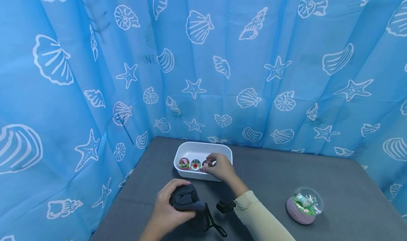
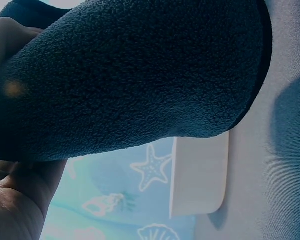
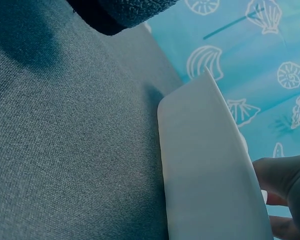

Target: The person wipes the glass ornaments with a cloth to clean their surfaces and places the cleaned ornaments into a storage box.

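My left hand [image 1: 170,207] grips a rolled dark grey towel [image 1: 187,198] with a hanging loop, held upright above the table. In the left wrist view the fuzzy towel [image 2: 140,75] fills most of the picture. My right hand [image 1: 221,166] reaches into a white bin [image 1: 195,175], its thumb and fingers around a small snow globe [image 1: 206,165] at the bin's right end. Two more small snow globes stand beside it in a row, one with a pinkish base [image 1: 184,164] and one with a red figure [image 1: 195,165]. The bin's wall partly hides the right fingers [image 3: 277,172] in the right wrist view.
A larger snow globe [image 1: 306,205] with a lilac base and white figures stands tilted-looking on the right of the grey table [image 1: 264,177]. A blue curtain [image 1: 222,75] with white shell prints hangs behind and to the left. A dark watch [image 1: 225,206] is on the right wrist.
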Motion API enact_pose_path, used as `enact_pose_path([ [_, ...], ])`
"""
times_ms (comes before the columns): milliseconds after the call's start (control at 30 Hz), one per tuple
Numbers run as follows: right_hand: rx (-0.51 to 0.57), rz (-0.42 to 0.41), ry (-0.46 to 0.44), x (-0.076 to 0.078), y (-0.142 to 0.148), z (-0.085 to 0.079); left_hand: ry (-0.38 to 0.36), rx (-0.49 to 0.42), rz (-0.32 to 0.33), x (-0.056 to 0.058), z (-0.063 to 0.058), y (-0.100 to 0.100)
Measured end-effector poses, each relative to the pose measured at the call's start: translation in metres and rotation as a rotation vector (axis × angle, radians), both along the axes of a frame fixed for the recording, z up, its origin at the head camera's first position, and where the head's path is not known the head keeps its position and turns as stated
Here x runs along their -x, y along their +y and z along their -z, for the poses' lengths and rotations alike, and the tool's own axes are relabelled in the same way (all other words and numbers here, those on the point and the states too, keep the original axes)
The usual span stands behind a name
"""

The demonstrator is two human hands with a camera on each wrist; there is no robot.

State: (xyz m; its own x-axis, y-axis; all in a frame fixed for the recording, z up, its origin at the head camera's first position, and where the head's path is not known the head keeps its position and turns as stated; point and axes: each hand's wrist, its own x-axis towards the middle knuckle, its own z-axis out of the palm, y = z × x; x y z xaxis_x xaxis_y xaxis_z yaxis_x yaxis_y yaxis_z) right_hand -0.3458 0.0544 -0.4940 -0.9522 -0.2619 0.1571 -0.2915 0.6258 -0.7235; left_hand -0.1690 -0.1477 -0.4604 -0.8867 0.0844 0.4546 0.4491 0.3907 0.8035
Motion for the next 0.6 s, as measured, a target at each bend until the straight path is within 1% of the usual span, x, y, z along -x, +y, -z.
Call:
enact_pose_path([
  [333, -0.028, 0.010, -0.006, 0.0012, -0.0023, 0.0009, -0.012, -0.015, -0.011, -0.0009, 0.0017, -0.0011],
  [600, -0.039, 0.009, -0.015, 0.0014, -0.0022, 0.0011, 0.003, -0.020, -0.008, 0.0000, 0.0050, -0.0013],
])
